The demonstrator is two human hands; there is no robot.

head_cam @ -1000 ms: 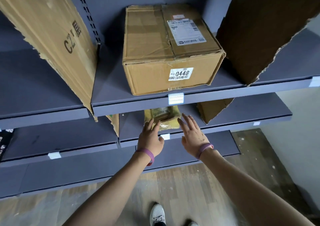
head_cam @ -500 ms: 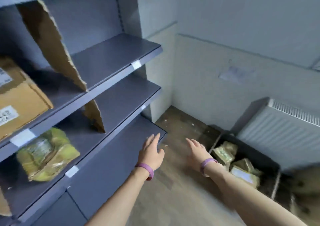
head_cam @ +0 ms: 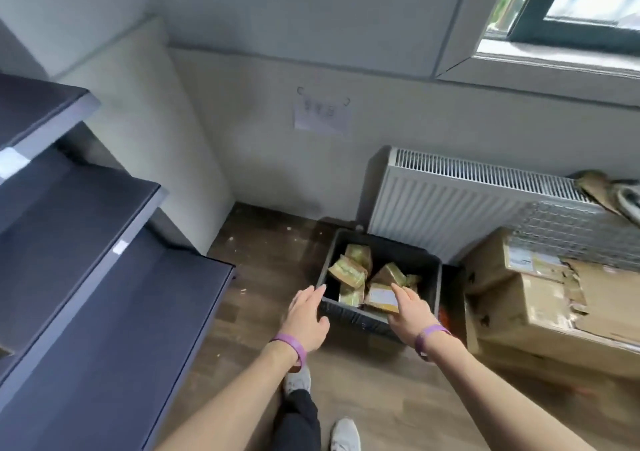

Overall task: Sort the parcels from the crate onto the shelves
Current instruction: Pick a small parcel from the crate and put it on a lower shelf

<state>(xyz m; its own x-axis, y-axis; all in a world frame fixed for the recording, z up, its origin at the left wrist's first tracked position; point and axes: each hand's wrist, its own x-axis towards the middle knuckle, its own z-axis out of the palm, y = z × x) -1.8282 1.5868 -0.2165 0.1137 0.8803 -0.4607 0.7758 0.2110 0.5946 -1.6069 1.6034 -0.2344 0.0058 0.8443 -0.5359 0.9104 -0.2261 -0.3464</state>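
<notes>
Our left hand (head_cam: 306,315) and right hand (head_cam: 410,308) are both stretched out flat, fingers straight and slack, holding nothing. They reach toward the dark crate (head_cam: 353,317), which sits on the floor (head_cam: 263,270) just ahead of and below our fingertips. The left hand hovers by the crate's near-left corner, and the right hand is over its near-right part.

The parcels (head_cam: 348,270) lie heaped inside the crate, tilted against one another, most of them in yellow-green wrapping. One with a pale label (head_cam: 381,298) lies directly under our right fingers. We cannot tell whether we touch it yet. We judge this the likely next pick, since it lies uppermost and nearest. Both hands are spread probably because a loose, leaning parcel is easier to lift from two sides.

The shelves (head_cam: 104,312) stand well off to the left of our left hand, so each parcel needs a turn that way. To the right of our right hand sits a battered cardboard box (head_cam: 536,294), and beyond the crate a white radiator (head_cam: 467,201) lines the wall.
</notes>
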